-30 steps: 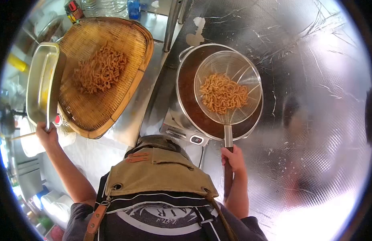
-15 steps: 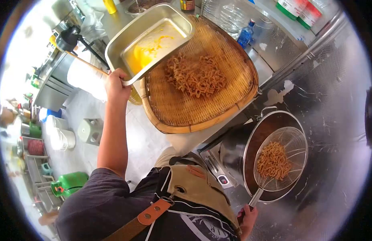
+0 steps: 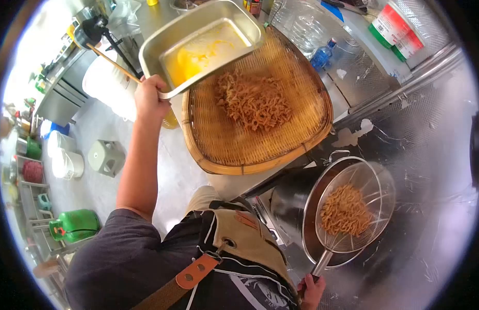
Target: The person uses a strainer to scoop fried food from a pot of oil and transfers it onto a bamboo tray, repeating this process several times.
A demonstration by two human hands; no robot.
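Note:
My left hand (image 3: 152, 97) is closed round the near corner of a metal tray (image 3: 162, 46), tilted over the woven basket's back left part; yellow liquid (image 3: 190, 63) lies inside the tray. A thin wooden stick (image 3: 111, 62) extends from the same hand. The woven basket (image 3: 224, 150) holds a heap of brown fried strips (image 3: 255, 103). At the lower right, my right hand (image 3: 312, 290) grips the handle of a wire strainer (image 3: 375, 206). Fried strips (image 3: 346, 211) sit in the strainer, which is above a large metal pot (image 3: 307, 206).
A blue bottle (image 3: 322, 54), large clear bottles (image 3: 296, 23) and red-white-green tubs (image 3: 394, 31) stand behind the basket. On the floor at left are a stool (image 3: 105, 157), white buckets (image 3: 68, 164) and a green gas cylinder (image 3: 75, 226).
The strainer with its strips has moved slightly left relative to the pot. The tray remains tilted in my left hand, a little farther right over the basket. The whole view has shifted.

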